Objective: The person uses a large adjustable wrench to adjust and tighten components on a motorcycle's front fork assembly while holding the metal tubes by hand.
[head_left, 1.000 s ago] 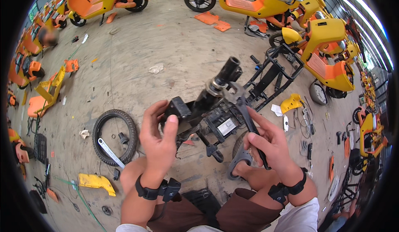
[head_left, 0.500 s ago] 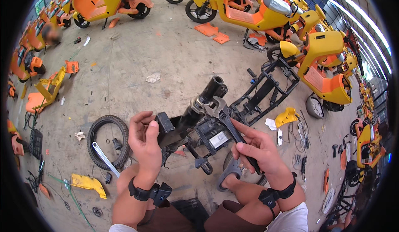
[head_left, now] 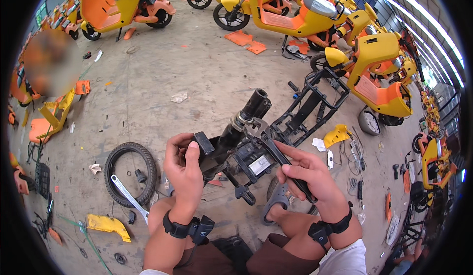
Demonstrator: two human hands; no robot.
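Note:
In front of me a black scooter frame [head_left: 256, 162] stands with its steering tube [head_left: 230, 136] tilted up. My right hand [head_left: 315, 177] is closed around the dark handle of an adjustable wrench [head_left: 277, 152]. The wrench's jaws sit at the metal ring nut [head_left: 236, 123] near the tube's upper end; how tightly they fit I cannot tell. My left hand [head_left: 186, 172] grips a black rectangular bracket [head_left: 204, 143] beside the tube, thumb on its near side and fingers behind. Black bands with small boxes circle both wrists.
A tyre [head_left: 109, 169] lies left, with a long silver wrench [head_left: 129, 195] across its edge. Another bare black frame [head_left: 318, 105] rests ahead right. Yellow panels [head_left: 337, 136], cables and loose parts litter the floor. Yellow-orange scooters [head_left: 377, 73] line the far side and right.
My hands, the bracket and the tube appear slightly further right, while the background has shifted slightly left. Both hands keep their grips, and the wrench stays at the nut.

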